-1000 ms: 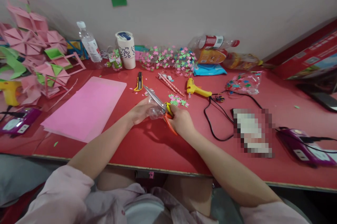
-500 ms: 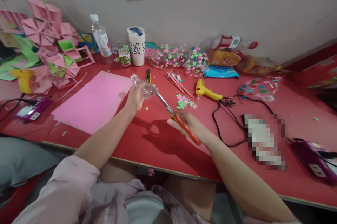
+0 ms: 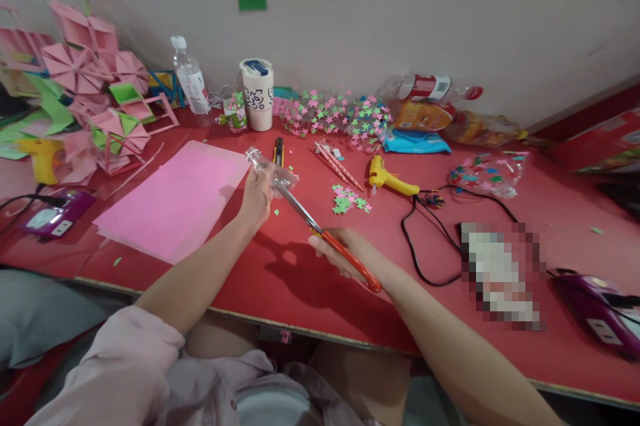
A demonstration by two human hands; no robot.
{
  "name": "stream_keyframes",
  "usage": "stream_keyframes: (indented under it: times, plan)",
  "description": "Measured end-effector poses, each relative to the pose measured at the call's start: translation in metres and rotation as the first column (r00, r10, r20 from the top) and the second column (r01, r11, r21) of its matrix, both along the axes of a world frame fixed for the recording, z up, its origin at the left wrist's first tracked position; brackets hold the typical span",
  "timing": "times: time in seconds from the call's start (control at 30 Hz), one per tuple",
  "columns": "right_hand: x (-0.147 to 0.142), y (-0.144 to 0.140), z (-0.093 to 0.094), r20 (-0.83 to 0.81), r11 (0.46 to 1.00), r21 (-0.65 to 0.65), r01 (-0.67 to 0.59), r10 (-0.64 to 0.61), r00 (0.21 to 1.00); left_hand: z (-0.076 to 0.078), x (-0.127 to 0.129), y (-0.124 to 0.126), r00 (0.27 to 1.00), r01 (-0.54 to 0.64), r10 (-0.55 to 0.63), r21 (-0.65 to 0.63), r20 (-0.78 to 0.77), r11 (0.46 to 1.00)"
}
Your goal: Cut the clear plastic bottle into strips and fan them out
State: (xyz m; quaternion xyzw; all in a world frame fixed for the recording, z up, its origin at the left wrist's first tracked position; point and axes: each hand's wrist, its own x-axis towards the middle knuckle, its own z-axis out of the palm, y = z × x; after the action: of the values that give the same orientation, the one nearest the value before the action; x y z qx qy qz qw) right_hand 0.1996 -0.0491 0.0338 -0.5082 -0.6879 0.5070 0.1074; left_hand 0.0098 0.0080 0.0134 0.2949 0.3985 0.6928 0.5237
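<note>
My left hand (image 3: 257, 196) is closed around a clear plastic bottle top (image 3: 284, 178), its neck pointing up and left and its wide cut end toward the right. In my right hand (image 3: 350, 249) is a pair of scissors (image 3: 345, 256) with orange handles. The scissor blades reach up and left to the cut edge of the bottle top; whether plastic lies between them is hard to make out. Both hands are held above the red table (image 3: 310, 286). Behind the bottle top lies a yellow and black utility knife (image 3: 279, 151).
Pink paper sheets (image 3: 173, 199) lie left. Small paper stars (image 3: 347, 199) and a yellow glue gun (image 3: 393, 178) with a looping black cord lie right. At the back stand a water bottle (image 3: 191, 83), a white tumbler (image 3: 258, 96) and pink paper models (image 3: 83, 69).
The scissors have shifted slightly left and down, with the blades against the bottle top. The bottle top has turned a little in my left hand. The whole view has tilted slightly up.
</note>
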Motion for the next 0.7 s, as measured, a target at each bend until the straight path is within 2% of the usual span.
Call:
stream_keyframes:
  times: [0.17,0.4,0.7]
  plan:
    - [-0.005,-0.002,0.004,-0.021,0.998,-0.054,0.035,-0.036,0.999,0.003,0.004,-0.002,0.999,-0.029,0.029,-0.011,0.013,1.0]
    - [-0.004,-0.001,0.001,-0.008,0.998,-0.058,0.035,-0.035,0.999,-0.003,0.005,-0.002,0.998,-0.03,0.031,0.031,-0.052,0.999]
    - [-0.008,-0.001,0.0,0.086,0.997,-0.016,0.073,-0.072,0.994,-0.009,-0.002,0.006,0.988,-0.072,0.095,0.183,-0.122,0.98]
